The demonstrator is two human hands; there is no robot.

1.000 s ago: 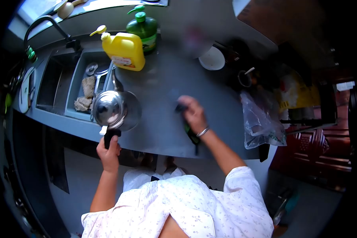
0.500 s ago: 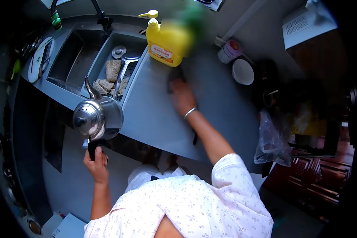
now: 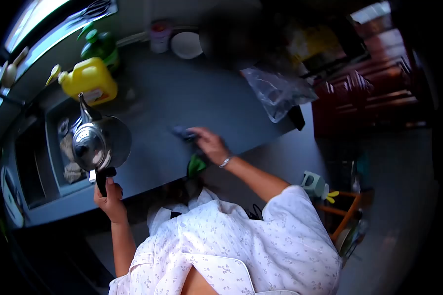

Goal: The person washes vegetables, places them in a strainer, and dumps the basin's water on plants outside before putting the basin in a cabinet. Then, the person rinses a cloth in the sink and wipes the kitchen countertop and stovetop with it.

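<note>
My left hand (image 3: 110, 200) is wrapped around the black handle of a shiny steel kettle (image 3: 118, 142). The kettle hangs in front of the sink, its spout pointing away from me. Over the counter, my right hand (image 3: 211, 145) is closed on a dark cloth-like thing (image 3: 183, 132), blurred by motion. A green piece (image 3: 197, 164) shows below that hand at the counter's front edge; whether it belongs to the dark thing I cannot tell.
The sink (image 3: 32, 167) lies left, partly behind the kettle. A yellow pump jug (image 3: 91, 81) and a green bottle (image 3: 101, 49) stand at the back left. A white bowl (image 3: 187, 45) sits by the wall. A clear plastic bag (image 3: 273, 93) lies at the counter's right end.
The view has turned to the right. My right hand has come from beside the yellow jug toward the counter's front edge with the dark thing. My left hand still holds the kettle.
</note>
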